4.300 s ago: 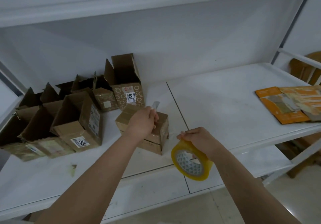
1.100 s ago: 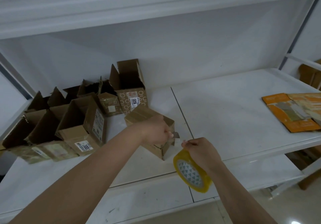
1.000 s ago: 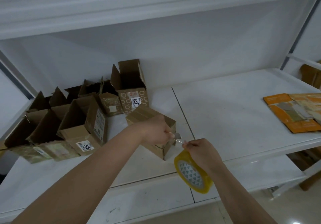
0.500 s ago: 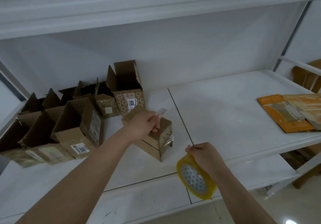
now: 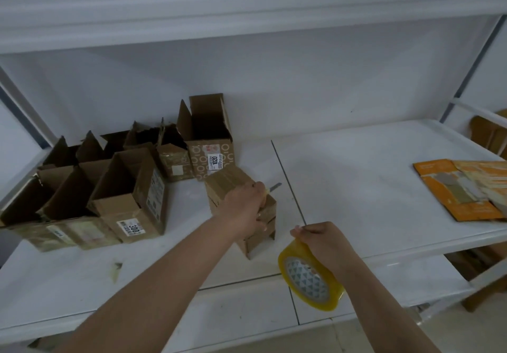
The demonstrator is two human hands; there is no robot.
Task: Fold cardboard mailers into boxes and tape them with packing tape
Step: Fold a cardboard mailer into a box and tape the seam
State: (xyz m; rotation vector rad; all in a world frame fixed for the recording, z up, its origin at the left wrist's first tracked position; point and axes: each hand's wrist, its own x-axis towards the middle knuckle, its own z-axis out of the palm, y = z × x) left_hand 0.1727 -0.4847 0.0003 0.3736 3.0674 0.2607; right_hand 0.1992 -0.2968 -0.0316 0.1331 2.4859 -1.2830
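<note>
A small closed cardboard box (image 5: 227,182) lies on the white shelf (image 5: 356,177), taped across its top. My left hand (image 5: 242,210) rests on the box and grips a small cutter whose metal blade (image 5: 275,186) sticks out to the right. My right hand (image 5: 321,239) holds a yellow roll of packing tape (image 5: 310,277) by its upper rim, just off the shelf's front edge, to the right of the box.
Several open cardboard boxes (image 5: 131,188) stand grouped at the back left, one tall with a 1020 label (image 5: 212,144). Orange flat mailers (image 5: 466,188) lie at the right end. A brown scrap (image 5: 116,267) lies near the front left. Another shelf runs overhead.
One second ago my left hand's blade met the tape strip between box and roll. The strip is now parted; my left hand went back onto the box and the roll dropped lower right.
</note>
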